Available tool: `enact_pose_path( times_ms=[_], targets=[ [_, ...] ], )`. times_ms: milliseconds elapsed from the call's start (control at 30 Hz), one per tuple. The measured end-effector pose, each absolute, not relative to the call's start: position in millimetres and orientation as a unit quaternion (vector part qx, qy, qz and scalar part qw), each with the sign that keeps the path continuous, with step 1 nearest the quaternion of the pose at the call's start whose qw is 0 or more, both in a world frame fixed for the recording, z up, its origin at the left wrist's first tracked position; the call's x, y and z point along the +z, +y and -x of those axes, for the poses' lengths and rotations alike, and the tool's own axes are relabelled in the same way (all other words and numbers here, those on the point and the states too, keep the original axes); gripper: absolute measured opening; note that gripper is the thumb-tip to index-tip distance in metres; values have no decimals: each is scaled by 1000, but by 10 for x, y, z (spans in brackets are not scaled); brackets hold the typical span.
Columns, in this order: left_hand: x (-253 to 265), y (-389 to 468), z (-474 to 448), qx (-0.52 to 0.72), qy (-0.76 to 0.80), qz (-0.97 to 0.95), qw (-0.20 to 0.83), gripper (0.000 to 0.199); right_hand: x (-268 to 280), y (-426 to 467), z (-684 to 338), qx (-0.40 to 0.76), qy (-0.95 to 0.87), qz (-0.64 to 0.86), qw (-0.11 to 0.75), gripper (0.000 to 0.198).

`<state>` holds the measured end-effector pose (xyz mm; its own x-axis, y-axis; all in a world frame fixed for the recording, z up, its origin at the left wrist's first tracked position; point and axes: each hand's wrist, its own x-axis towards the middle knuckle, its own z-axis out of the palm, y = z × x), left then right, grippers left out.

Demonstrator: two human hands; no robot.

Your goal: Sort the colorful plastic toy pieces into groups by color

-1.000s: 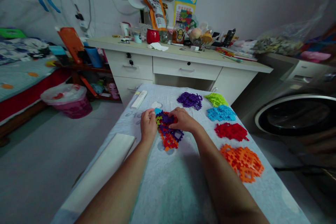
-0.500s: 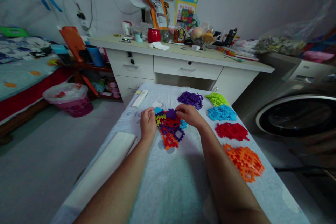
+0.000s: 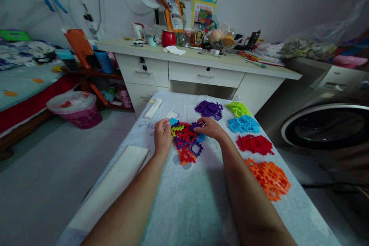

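My right hand (image 3: 211, 127) pinches a dark purple interlocking plastic piece (image 3: 195, 125) above the right side of a mixed heap. My left hand (image 3: 163, 135) is closed at the heap's left edge, thumb and fingers on a blue interlocking piece (image 3: 173, 122). Between the hands lies the mixed heap of toothed pieces (image 3: 186, 136), with red, purple, lime and blue ones overlapping and orange ones at the near end. Next to it, one purple piece (image 3: 196, 148) has an open, frame-like middle.
Along the table's right side lie sorted piles: purple (image 3: 209, 110), lime (image 3: 238, 108), blue (image 3: 243, 123), red (image 3: 255, 144) and orange (image 3: 268, 178). A white remote-like object (image 3: 153, 108) rests far left, a long white box (image 3: 115, 188) nearer. Beyond stands a cluttered desk (image 3: 187, 55).
The purple piece in my right hand has shifted slightly right and towards me and turned, uncovering red pieces below. My left hand stays in place.
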<state>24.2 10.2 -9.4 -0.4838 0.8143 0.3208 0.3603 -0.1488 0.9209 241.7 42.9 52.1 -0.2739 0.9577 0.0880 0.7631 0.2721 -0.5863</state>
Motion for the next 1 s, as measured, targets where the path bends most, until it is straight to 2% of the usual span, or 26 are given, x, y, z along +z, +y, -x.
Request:
enact_pose_path(
  times_ms=[133, 333, 500, 667, 1000],
  targets=[
    [-82, 97, -245, 594, 624, -470, 194, 26, 499, 417, -2382, 176, -785, 566, 182, 40],
    [-65, 89, -250, 600, 617, -471, 194, 24, 504, 394, -2375, 102, -808, 568, 123, 38],
    [-84, 102, -244, 602, 614, -474, 191, 24, 579, 519, -2511, 64, -788, 590, 163, 46],
    [-99, 110, -246, 603, 612, -473, 193, 23, 636, 833, -2599, -5, -715, 673, 190, 52],
    [-74, 98, -240, 601, 613, -478, 188, 25, 621, 1364, -2452, -79, -680, 708, 174, 45]
  ],
)
